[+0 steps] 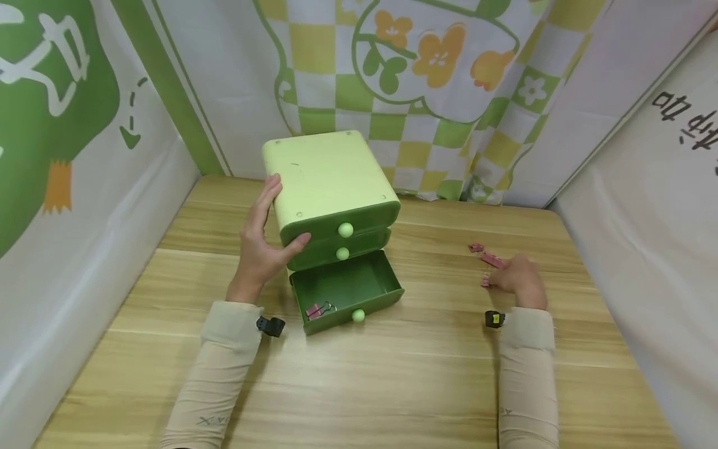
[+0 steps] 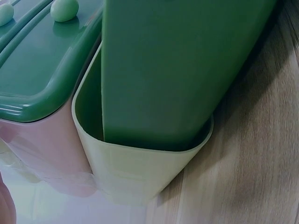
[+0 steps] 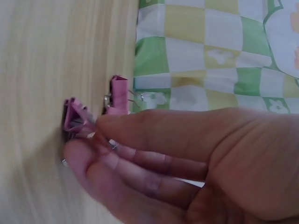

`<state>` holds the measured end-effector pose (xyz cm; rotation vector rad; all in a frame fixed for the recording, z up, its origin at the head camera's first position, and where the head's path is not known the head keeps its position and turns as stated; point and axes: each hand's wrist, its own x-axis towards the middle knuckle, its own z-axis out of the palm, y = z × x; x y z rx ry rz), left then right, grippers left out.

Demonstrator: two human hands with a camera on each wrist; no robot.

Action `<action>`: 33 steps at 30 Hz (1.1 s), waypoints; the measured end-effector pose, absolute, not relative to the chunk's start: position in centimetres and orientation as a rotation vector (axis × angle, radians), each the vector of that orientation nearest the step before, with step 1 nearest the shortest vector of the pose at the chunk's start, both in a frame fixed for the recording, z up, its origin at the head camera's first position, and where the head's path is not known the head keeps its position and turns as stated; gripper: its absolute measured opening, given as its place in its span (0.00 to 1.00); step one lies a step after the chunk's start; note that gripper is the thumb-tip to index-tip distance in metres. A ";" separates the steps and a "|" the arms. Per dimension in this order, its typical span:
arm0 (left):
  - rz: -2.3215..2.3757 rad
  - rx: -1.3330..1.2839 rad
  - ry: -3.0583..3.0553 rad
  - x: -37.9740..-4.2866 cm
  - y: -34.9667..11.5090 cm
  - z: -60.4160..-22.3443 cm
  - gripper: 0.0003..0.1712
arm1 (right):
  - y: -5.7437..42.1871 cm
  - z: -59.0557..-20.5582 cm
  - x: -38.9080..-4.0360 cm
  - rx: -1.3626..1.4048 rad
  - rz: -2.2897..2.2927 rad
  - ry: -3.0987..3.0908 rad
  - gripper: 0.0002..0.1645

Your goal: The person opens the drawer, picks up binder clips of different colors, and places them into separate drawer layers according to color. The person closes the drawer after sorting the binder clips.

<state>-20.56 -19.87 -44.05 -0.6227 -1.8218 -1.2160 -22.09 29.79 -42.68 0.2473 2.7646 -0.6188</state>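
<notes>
A light-green drawer unit [image 1: 331,178] with dark green drawers stands on the table, its bottom drawer [image 1: 359,280] pulled out. One pink binder clip [image 1: 314,310] with silver handles lies in that drawer's front left corner. My left hand [image 1: 260,243] rests against the unit's left side, fingers spread along it and thumb on the front. Over at the right, my right hand [image 1: 521,280] pinches a pink binder clip [image 3: 77,116] between thumb and fingertips. Just beyond it lie other pink clips [image 3: 119,93], partly hidden by my fingers in the right wrist view.
Round light-green knobs [image 1: 344,231] stick out from the drawer fronts. A checked green and yellow curtain [image 1: 404,143] hangs behind the table [image 1: 415,386]. White printed sheets [image 1: 645,249] flank it on both sides.
</notes>
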 end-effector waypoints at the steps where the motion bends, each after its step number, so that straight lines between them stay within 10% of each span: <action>1: -1.218 -0.618 -1.824 -20.5 -19.8 -44.0 0.57 | 29.8 -42.8 -22.2 0.223 -0.623 2.768 0.20; 33: -1.238 -0.602 -1.837 -20.4 -19.8 -43.9 0.55 | 17.5 -42.0 -22.0 -0.246 -1.507 2.204 0.14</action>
